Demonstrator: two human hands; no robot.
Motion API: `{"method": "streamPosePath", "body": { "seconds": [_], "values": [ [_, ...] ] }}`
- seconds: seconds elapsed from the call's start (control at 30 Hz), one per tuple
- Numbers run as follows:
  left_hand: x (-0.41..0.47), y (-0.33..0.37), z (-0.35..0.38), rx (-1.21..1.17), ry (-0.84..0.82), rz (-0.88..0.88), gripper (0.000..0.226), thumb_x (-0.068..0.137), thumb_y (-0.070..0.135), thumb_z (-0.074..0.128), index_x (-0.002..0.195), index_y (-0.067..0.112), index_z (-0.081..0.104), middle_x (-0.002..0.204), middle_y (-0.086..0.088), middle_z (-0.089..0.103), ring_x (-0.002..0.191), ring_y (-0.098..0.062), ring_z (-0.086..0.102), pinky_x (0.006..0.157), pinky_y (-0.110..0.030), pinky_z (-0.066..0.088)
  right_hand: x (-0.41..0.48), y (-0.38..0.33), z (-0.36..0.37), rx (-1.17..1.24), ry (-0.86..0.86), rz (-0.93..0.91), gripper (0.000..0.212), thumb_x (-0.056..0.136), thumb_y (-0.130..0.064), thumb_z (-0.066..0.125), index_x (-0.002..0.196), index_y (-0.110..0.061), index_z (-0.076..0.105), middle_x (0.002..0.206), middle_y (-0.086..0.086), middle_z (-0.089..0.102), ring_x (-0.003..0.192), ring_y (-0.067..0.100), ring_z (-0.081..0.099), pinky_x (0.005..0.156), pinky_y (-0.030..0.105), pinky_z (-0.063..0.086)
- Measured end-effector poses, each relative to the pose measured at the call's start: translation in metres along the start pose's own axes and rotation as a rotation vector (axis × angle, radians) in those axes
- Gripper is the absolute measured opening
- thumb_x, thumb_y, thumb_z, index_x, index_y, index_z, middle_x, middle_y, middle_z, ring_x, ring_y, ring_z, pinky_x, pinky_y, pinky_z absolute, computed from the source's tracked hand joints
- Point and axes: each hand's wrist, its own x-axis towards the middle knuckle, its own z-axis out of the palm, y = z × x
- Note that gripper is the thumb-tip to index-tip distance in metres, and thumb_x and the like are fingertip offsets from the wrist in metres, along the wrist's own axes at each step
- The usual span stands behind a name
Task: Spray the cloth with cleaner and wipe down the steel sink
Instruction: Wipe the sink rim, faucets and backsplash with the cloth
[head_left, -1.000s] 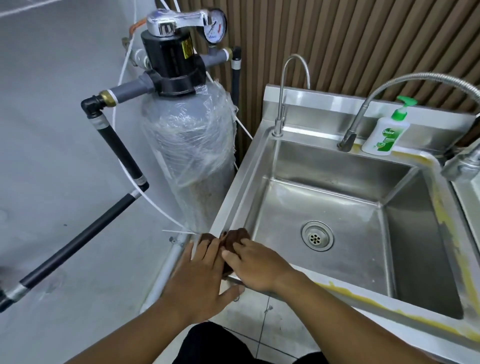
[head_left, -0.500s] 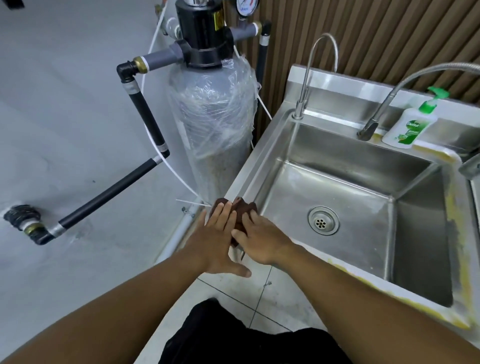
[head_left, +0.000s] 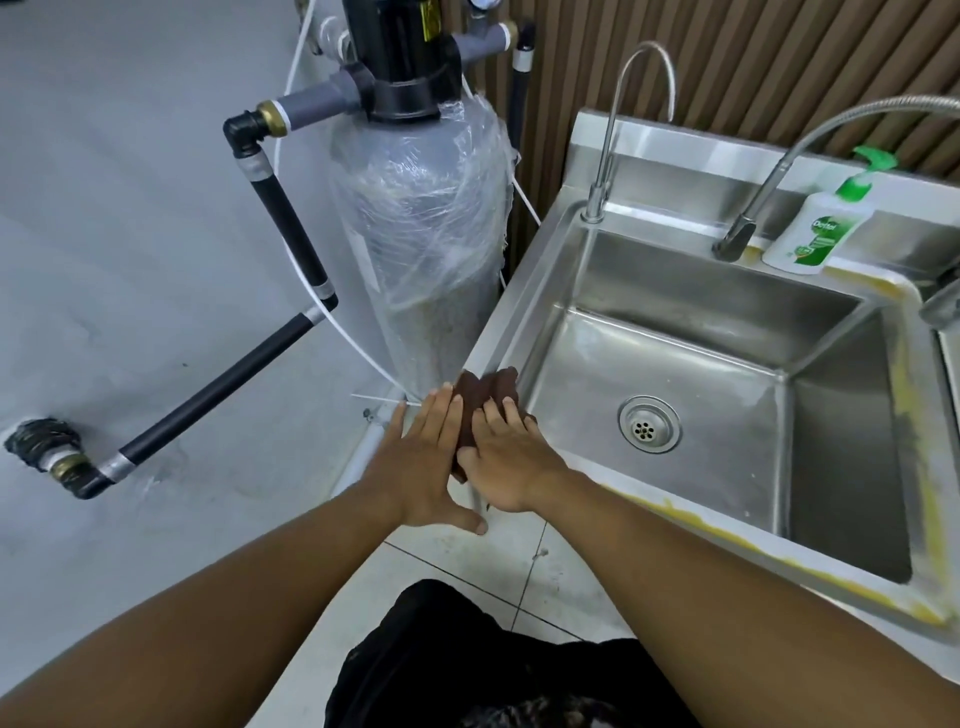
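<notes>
A dark brown cloth (head_left: 480, 392) lies on the near left corner of the steel sink (head_left: 524, 291), on its rim. My left hand (head_left: 428, 462) and my right hand (head_left: 511, 457) lie side by side, both flat on the cloth with fingers stretched forward, pressing it against the rim. Most of the cloth is hidden under my hands. The basin holds a round drain (head_left: 649, 423) and looks bare. No spray bottle is in view.
A plastic-wrapped filter tank (head_left: 423, 239) with black pipes (head_left: 218, 392) stands just left of the sink. A thin gooseneck tap (head_left: 618, 124), a flexible tap (head_left: 748, 218) and a green soap pump bottle (head_left: 821, 223) sit along the back ledge. Yellow residue lines the front and right rims.
Both hands with the cloth have slid a little further along the left rim away from me. The view has shifted left and down.
</notes>
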Motion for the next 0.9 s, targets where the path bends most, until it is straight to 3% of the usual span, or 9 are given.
{"method": "streamPosePath", "body": {
  "seconds": [0.27,0.47,0.63,0.77,0.9],
  "values": [
    [-0.022,0.009,0.013,0.057,-0.037,0.053,0.156,0.054,0.101,0.047,0.151,0.007,-0.03,0.159,-0.011,-0.039,0.142,-0.024,-0.044,0.121,-0.052,-0.016,-0.027,-0.001,0.014,-0.083,0.069,0.002,0.064,0.102,-0.042,0.026,0.158,-0.013,0.018,0.166,0.003,0.018,0.153,0.022,0.009,0.124,0.044,0.009],
    [0.017,-0.003,-0.009,0.102,-0.093,0.154,0.153,0.052,0.1,0.053,0.139,0.013,-0.038,0.157,-0.009,-0.042,0.14,-0.021,-0.046,0.119,-0.052,-0.022,0.002,-0.008,-0.003,0.008,0.057,0.118,0.067,0.101,-0.038,0.025,0.161,-0.013,0.008,0.168,0.007,0.003,0.154,0.025,0.005,0.125,0.042,0.007],
    [0.058,-0.013,-0.026,0.127,-0.138,0.228,0.163,0.042,0.105,0.049,0.153,0.013,-0.029,0.159,-0.01,-0.039,0.138,-0.02,-0.049,0.116,-0.054,-0.025,0.027,0.0,-0.021,0.084,0.097,0.219,0.064,0.099,-0.036,0.026,0.159,-0.013,0.017,0.167,0.007,0.013,0.15,0.028,0.021,0.12,0.043,0.022],
    [0.089,-0.014,-0.045,0.118,-0.17,0.247,0.17,0.037,0.104,0.054,0.153,0.011,-0.029,0.159,-0.007,-0.039,0.138,-0.019,-0.049,0.118,-0.052,-0.023,0.049,0.011,-0.044,0.14,0.087,0.278,0.062,0.101,-0.032,0.028,0.158,-0.01,0.02,0.166,0.008,0.014,0.15,0.027,0.02,0.12,0.044,0.022],
    [0.119,-0.014,-0.068,0.117,-0.196,0.245,0.171,0.038,0.102,0.057,0.153,0.01,-0.029,0.159,-0.006,-0.038,0.142,-0.019,-0.043,0.121,-0.049,-0.018,0.068,0.021,-0.072,0.129,0.064,0.331,0.053,0.106,-0.026,0.025,0.153,-0.002,0.031,0.158,0.017,0.027,0.139,0.031,0.036,0.11,0.037,0.028]
  ]
}}
